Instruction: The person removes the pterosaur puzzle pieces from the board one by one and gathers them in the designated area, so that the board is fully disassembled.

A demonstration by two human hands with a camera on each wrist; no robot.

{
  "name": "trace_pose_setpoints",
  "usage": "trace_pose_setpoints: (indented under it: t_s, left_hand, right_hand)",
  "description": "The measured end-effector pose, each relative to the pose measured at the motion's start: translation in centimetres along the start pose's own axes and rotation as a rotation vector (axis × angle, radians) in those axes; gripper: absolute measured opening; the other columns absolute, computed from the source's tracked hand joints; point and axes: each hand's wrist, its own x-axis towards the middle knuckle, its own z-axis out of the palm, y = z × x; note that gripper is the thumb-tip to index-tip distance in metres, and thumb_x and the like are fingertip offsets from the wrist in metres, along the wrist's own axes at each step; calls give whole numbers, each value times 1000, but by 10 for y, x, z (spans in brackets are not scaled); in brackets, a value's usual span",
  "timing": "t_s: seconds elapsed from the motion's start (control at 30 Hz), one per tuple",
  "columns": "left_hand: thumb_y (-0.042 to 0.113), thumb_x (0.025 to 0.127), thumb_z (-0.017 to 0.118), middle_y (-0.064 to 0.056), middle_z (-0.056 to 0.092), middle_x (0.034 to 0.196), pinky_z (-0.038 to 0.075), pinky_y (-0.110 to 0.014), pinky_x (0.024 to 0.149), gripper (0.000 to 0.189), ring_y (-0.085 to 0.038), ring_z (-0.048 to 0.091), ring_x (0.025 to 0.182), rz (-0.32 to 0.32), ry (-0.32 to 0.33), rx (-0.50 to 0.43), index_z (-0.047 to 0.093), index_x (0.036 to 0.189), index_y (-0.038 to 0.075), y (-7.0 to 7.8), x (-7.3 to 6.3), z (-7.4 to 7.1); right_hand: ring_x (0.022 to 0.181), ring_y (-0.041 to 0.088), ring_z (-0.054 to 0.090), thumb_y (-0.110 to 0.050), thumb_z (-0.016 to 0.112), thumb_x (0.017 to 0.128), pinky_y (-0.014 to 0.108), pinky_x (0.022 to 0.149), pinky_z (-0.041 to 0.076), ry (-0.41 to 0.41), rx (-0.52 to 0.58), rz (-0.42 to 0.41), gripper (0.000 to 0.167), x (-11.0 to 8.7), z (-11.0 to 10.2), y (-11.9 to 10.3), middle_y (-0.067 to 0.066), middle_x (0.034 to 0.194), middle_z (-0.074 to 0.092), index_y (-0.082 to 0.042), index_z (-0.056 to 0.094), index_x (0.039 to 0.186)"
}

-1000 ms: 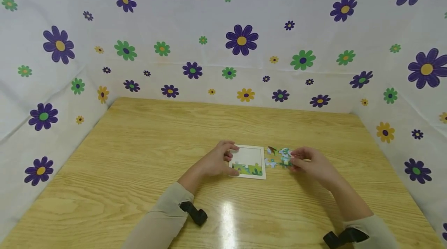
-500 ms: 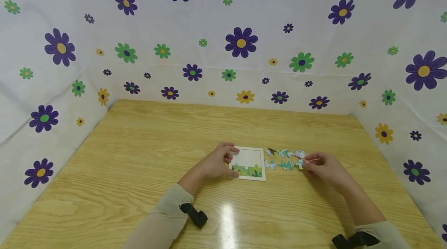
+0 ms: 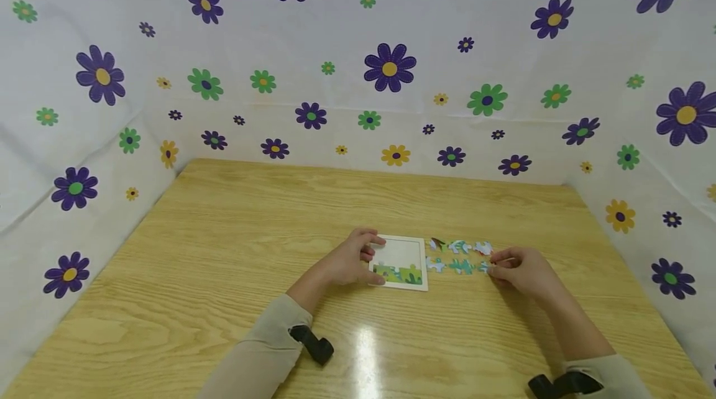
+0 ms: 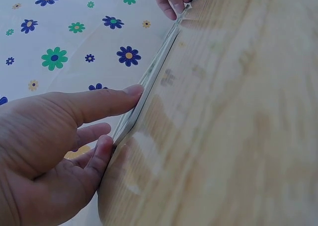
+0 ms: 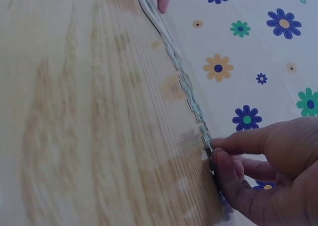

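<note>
My left hand (image 3: 349, 259) grips the left side of a white puzzle tray (image 3: 414, 288), its thumb at the near corner and a finger at the far one. Green fitted jigsaw pieces (image 3: 398, 275) line the tray's near part; its far part shows bare white. To the right lie loose jigsaw pieces in two short rows, among them a teal one (image 3: 461, 266) and a pale one (image 3: 483, 248). My right hand (image 3: 523, 271) pinches the jigsaw piece (image 3: 484, 267) at the near row's right end between thumb and finger; the fingertips partly hide it. In the right wrist view those fingertips (image 5: 217, 151) meet the row's end.
All of this lies flat on a wood-grain table (image 3: 252, 212). A white cloth with printed flowers (image 3: 335, 32) stands behind it and along both sides. Each sleeve carries a black wrist strap (image 3: 311, 344).
My right hand has moved right from over the loose pieces, uncovering the right-hand ones, then slightly down to the near row's end. The left hand stays on the tray.
</note>
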Motion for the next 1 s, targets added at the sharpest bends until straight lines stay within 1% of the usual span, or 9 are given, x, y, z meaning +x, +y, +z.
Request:
trace_pose_setpoints:
  t_s: [0.2, 0.3, 0.4, 0.5, 0.57, 0.63, 0.73, 0.9, 1.0]
  left_hand:
    - [12, 78, 87, -3, 28, 156, 46, -38, 103, 71, -22, 49, 114, -13, 8, 22, 53, 140, 9, 1, 0, -1]
    - [13, 78, 87, -5, 29, 156, 46, -38, 103, 69, -22, 50, 114, -20, 7, 27, 54, 139, 7, 2, 0, -1]
    - [13, 78, 87, -7, 32, 154, 46, -39, 104, 76, -22, 51, 115, -24, 3, 10, 48, 143, 6, 2, 1, -1]
    - [12, 78, 86, -8, 33, 153, 46, -39, 104, 80, -22, 51, 116, -25, 2, -9, 44, 146, 5, 2, 1, -1]
    - [13, 78, 86, -8, 32, 154, 46, -39, 104, 78, -22, 51, 116, -23, 0, -13, 47, 145, 5, 1, 1, 0]
    - [13, 79, 86, -8, 30, 156, 46, -38, 104, 73, -22, 51, 116, -23, 0, -11, 51, 142, 5, 1, 1, 0]
    - [13, 78, 86, -8, 28, 157, 46, -38, 104, 69, -22, 51, 117, -21, 1, -6, 55, 139, 5, 1, 0, 0]
    - [14, 78, 87, -8, 27, 158, 45, -39, 105, 68, -23, 51, 119, -18, 5, 7, 56, 138, 4, 4, -2, -1]
    - [14, 78, 87, -8, 27, 158, 46, -40, 105, 69, -24, 51, 119, -16, 0, 10, 56, 138, 4, 3, -2, 0]
  right_hand:
    - [77, 8, 66, -14, 72, 92, 24, 70, 57, -32, 100, -38, 47, -2, 0, 1, 6, 93, 68, 14, 56, 126]
    - [78, 9, 66, -16, 73, 92, 25, 72, 57, -50, 106, -67, 49, -5, 3, -1, 7, 95, 68, 13, 56, 128]
    - [80, 11, 68, -20, 73, 93, 25, 73, 57, -61, 102, -78, 50, -6, 5, -5, 8, 96, 67, 10, 57, 129]
    - [83, 12, 69, -22, 72, 93, 26, 75, 58, -88, 116, -96, 51, -6, 8, -9, 10, 98, 67, 9, 57, 131]
    - [86, 13, 69, -22, 72, 93, 27, 77, 59, -113, 142, -106, 52, -6, 11, -13, 11, 100, 66, 9, 56, 132]
    - [88, 15, 69, -22, 72, 93, 28, 78, 59, -133, 153, -119, 52, -5, 14, -17, 12, 101, 65, 9, 56, 132]
    - [89, 15, 68, -22, 72, 93, 27, 79, 59, -136, 146, -135, 50, -4, 19, -25, 12, 101, 62, 7, 57, 131]
    - [88, 14, 68, -18, 73, 92, 27, 78, 59, -140, 147, -164, 45, 1, 27, -37, 13, 98, 62, 7, 60, 128]
    - [86, 14, 68, -18, 74, 92, 25, 77, 58, -141, 146, -163, 44, 2, 34, -42, 12, 98, 63, 6, 61, 126]
